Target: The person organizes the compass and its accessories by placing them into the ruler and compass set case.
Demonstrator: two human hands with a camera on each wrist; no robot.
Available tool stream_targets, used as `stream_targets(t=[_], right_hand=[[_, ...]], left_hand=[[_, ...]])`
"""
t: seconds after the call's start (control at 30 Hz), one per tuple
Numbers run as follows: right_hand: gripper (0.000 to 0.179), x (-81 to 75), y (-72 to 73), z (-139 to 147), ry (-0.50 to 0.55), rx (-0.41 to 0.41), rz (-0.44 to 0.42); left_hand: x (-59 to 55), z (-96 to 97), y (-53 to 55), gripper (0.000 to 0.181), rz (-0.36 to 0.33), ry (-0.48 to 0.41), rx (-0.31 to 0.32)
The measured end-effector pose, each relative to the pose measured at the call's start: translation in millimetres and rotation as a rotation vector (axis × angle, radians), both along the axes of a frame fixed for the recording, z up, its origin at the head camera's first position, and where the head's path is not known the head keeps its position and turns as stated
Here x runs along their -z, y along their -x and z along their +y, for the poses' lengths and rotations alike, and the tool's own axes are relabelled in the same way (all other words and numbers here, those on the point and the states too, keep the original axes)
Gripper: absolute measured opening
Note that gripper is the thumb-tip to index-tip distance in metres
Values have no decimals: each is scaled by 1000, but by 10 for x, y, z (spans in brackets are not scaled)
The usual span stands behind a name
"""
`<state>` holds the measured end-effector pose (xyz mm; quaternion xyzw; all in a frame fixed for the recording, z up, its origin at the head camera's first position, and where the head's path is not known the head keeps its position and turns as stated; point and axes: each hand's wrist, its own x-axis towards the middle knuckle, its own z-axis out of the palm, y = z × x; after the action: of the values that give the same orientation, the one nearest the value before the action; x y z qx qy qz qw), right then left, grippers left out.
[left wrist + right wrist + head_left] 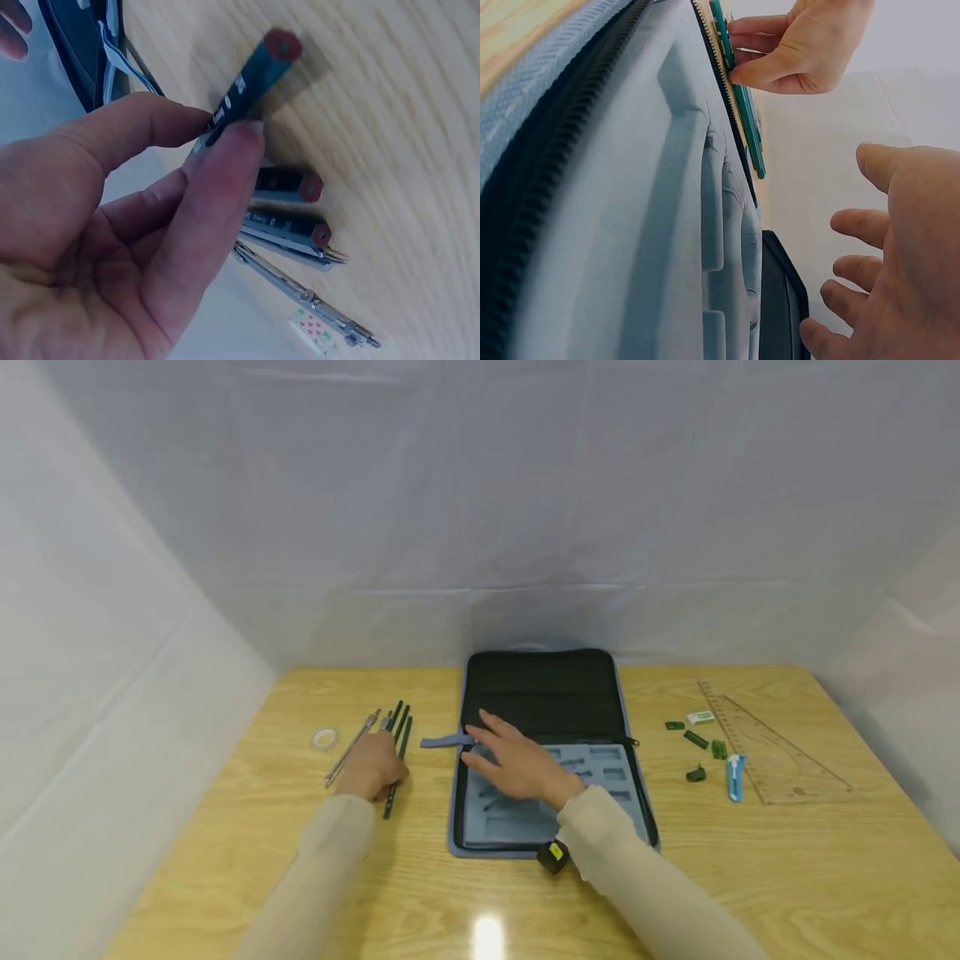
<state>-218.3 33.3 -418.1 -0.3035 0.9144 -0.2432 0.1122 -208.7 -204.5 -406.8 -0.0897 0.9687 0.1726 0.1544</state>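
Observation:
My left hand [371,766] pinches a dark green pencil [259,79] between thumb and fingers, left of the open zip case [543,693]. More dark green pencils [289,227] lie beneath and beside the fingers, along with a slim metal tool. A metal drawing compass [304,296] rests just left of them, and beyond it is a small tape roll [325,739] with a printed pattern. Over the case's pale blue foam insert [498,831], my right hand [900,247] hovers with fingers spread, holding nothing. Slots of several shapes are cut into the foam, partly hidden by that hand.
On the right lie a clear set square [787,752], a white eraser [701,717], several small green pieces [696,739] and a blue cutter [735,777]. A black block with a yellow mark [553,857] sits at the case's front edge. A blue strap [442,742] sticks out leftward.

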Motion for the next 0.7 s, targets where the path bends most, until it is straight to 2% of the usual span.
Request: stream_targets(t=[0.2,0.3,0.4,0.53,0.63,0.7], right_hand=[[63,-2,2,63,20,-1,22],[62,-32,4,88,28,1,36],[62,-59,2,121,34,9,45],[62,-86,0,187,42,45,66],[62,-107,5,257,49,74,78],[62,-119,8,308,60,88,81]], left_hand=[[28,-12,-29,22,33,20,35],[0,-52,-25,30,53,7,84],[-90,-94,-9,38,101,-11,123],[-270,-117,19,44,151,-36,150],[-366,-82,24,41,147,-55,169],[-391,-43,26,38,140,-53,172]])
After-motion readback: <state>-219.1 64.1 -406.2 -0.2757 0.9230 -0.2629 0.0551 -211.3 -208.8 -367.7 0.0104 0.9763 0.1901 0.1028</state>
